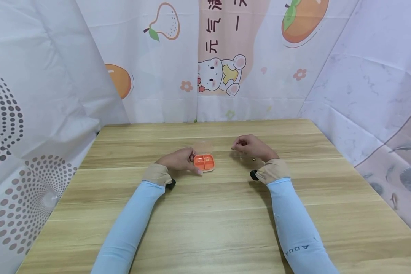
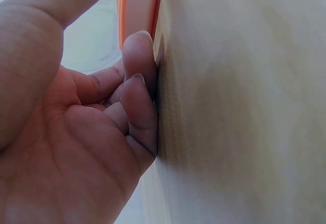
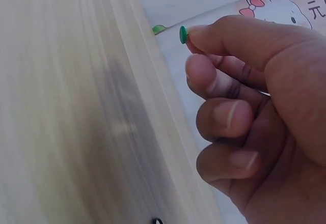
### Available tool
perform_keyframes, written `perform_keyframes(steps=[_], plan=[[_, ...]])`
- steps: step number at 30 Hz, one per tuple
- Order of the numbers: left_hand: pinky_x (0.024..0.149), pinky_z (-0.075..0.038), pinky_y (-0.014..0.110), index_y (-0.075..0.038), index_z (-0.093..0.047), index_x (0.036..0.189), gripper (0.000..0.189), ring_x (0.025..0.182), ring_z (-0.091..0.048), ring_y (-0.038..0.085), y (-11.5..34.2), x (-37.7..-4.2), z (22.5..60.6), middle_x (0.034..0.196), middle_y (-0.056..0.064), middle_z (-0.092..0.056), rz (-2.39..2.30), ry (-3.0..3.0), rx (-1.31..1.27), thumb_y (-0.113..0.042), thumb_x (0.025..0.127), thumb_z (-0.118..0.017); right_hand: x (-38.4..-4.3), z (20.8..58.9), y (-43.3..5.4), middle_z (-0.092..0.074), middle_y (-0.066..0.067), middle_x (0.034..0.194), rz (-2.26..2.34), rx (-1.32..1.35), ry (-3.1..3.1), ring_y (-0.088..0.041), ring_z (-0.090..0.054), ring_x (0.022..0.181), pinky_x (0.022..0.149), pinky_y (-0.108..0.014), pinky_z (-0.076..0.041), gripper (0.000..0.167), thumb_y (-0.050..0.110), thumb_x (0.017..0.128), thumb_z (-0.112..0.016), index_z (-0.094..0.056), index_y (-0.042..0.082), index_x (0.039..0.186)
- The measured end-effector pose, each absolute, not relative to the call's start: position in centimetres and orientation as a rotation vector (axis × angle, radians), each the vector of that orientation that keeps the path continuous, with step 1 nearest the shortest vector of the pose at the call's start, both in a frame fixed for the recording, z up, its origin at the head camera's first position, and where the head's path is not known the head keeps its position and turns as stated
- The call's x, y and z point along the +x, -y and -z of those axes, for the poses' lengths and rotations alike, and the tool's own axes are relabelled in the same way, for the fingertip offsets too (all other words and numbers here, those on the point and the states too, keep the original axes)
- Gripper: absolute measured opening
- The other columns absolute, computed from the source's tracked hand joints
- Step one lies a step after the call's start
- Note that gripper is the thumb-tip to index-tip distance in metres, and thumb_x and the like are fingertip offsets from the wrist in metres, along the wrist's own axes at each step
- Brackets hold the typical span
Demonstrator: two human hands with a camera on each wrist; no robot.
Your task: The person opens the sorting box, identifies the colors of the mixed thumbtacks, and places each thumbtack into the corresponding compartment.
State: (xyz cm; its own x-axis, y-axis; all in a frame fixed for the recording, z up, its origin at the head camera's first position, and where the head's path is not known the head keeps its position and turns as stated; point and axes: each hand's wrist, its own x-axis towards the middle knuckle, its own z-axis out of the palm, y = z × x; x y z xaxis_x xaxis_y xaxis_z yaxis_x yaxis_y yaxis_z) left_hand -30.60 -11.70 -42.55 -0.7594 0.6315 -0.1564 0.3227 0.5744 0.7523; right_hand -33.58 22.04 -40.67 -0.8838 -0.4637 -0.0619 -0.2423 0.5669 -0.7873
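A small orange pill box [image 1: 204, 163] with four-way dividers stands on the table, its clear lid [image 1: 203, 147] raised at the back. My left hand [image 1: 179, 159] grips the box from its left side, thumb along the near edge and other fingers curled by the far-left side. In the left wrist view the orange wall [image 2: 138, 10] rises beyond the curled fingers. To the right of the box, above the table, my right hand [image 1: 252, 146] pinches a green thumbtack [image 3: 183, 34] between thumb and index finger. A tiny speck shows in the back right compartment, too small to identify.
A tiny dark and yellowish thing [image 1: 254, 159] lies on the wooden table [image 1: 212, 217] below my right hand. Printed curtains [image 1: 164, 95] hang behind the table's far edge and along both sides.
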Motion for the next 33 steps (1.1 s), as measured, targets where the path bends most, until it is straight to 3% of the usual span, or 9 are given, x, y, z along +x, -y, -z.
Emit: perform_keyframes(steps=[7,17,33], plan=[[0.076,-0.046,0.030,-0.006,-0.058,0.117,0.056,0.084,-0.053,0.016,11.7,-30.6,42.6,0.098,0.004,-0.065,-1.024,-2.396,0.763,-0.033,0.080,-0.091,-33.6,40.8,-21.4,-0.064,-0.014,0.089,1.181,-0.621,-2.532,-0.021,-0.051,0.072,0.059,-0.030,-0.041,0.021,0.024,0.105,-0.061,-0.072,0.007,0.111],[0.074,-0.044,0.030,-0.005,-0.058,0.115,0.053,0.081,-0.051,0.016,11.7,-30.3,42.2,0.094,0.004,-0.063,-1.036,-2.388,0.765,-0.029,0.081,-0.091,-33.5,40.7,-21.0,-0.064,-0.019,0.086,1.204,-0.627,-2.505,-0.020,-0.049,0.068,0.055,-0.028,-0.039,0.022,0.021,0.106,-0.059,-0.072,0.005,0.112],[0.074,-0.044,0.029,-0.005,-0.059,0.114,0.053,0.082,-0.051,0.014,11.7,-30.5,42.5,0.095,0.003,-0.065,-1.043,-2.396,0.760,-0.030,0.080,-0.091,-33.4,40.6,-19.8,-0.064,-0.023,0.089,1.202,-0.689,-2.494,-0.029,-0.055,0.075,0.061,-0.029,-0.042,0.025,0.024,0.105,-0.063,-0.071,0.001,0.111]])
